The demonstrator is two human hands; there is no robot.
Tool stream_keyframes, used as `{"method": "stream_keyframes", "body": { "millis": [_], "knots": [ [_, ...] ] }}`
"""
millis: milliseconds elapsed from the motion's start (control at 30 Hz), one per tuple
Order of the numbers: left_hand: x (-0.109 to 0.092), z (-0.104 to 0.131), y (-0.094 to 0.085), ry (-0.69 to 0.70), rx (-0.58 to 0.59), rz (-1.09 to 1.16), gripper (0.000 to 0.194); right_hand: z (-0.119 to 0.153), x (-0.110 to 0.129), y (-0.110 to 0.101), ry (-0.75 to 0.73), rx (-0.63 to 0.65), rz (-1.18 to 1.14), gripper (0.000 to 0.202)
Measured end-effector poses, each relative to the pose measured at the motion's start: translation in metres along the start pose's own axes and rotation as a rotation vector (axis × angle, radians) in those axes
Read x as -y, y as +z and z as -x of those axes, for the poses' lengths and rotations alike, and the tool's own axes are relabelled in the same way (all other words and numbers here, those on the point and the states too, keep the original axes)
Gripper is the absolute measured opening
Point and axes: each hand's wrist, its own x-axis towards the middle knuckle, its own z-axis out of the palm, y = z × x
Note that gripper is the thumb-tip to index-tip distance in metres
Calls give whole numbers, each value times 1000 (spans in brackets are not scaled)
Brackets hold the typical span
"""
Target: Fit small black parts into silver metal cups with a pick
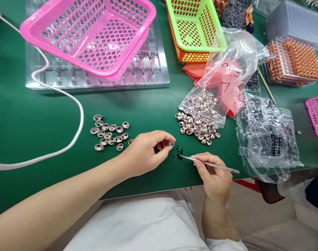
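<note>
Between thumb and fingertips, my left hand [148,152] pinches a small silver metal cup [171,144]. My right hand [215,174] holds metal tweezers [216,165], their tips pointing left and touching a little group of tiny black pieces [179,153] on the green table [153,181]. Left of my left hand lie several loose silver cups [109,134], spread apart. Beyond my right hand a denser pile of silver cups [198,127] spills from the mouth of a clear plastic bag [208,101].
A pink basket [114,71] rests on clear trays [159,75] at the back left. A green basket [192,47] stands back centre. A white cable [79,111] curves along the left. Clear bags [263,139] and orange parts [302,59] lie right.
</note>
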Motion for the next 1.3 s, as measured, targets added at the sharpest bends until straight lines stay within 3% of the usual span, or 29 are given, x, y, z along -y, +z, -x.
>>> {"method": "stream_keyframes", "body": {
  "millis": [367, 600, 1033, 1300],
  "knots": [
    [0, 0, 0, -6, 5, 7, 12, 0, -2, 0, -9, 18, 22, 14],
    [0, 0, 0, -8, 10, 15, 13, 2, -1, 2, -10, -41, -3, 14],
    [-1, -1, 0, -3, 17, 5, 14, 0, 0, 2, -34, -15, 85, 11],
    [-2, -1, -2, -13, 27, -6, 14, 0, 0, -1, -33, 26, -10, 11]
  ]
}}
